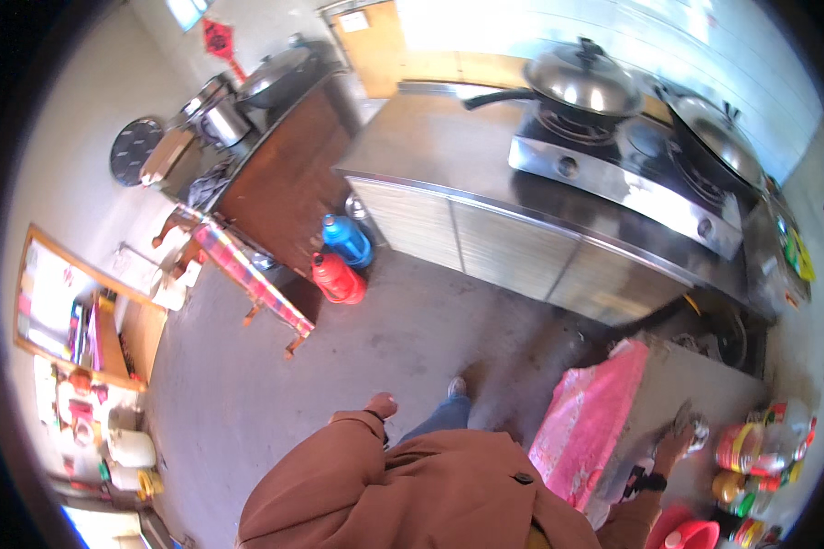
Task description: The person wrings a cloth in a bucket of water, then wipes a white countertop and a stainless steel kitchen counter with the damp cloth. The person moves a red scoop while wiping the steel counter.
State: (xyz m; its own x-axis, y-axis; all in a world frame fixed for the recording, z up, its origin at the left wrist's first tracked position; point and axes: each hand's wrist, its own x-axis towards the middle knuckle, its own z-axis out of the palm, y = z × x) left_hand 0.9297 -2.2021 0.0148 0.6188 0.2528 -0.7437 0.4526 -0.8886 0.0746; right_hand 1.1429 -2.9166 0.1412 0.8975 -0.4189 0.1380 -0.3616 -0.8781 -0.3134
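Observation:
My left hand (382,405) hangs low over the floor beside my brown coat, its fingers curled, and I cannot tell that anything is in it. My right hand (676,442) reaches over the grey counter (687,377) at the right, at a small shiny object (697,434) too blurred to name; whether the fingers grip it I cannot tell. A pink cloth (590,418) hangs over the counter's near edge, left of that hand. Bottles and jars (755,446) stand just to its right, and a red plastic container (693,534) is below.
Ahead, a gas stove (556,163) on a steel counter (426,137) bears a lidded wok (584,82) and another lidded pan (717,137). Blue (347,240) and red (338,278) flasks stand on the floor near a table edge with a checked cloth (254,274).

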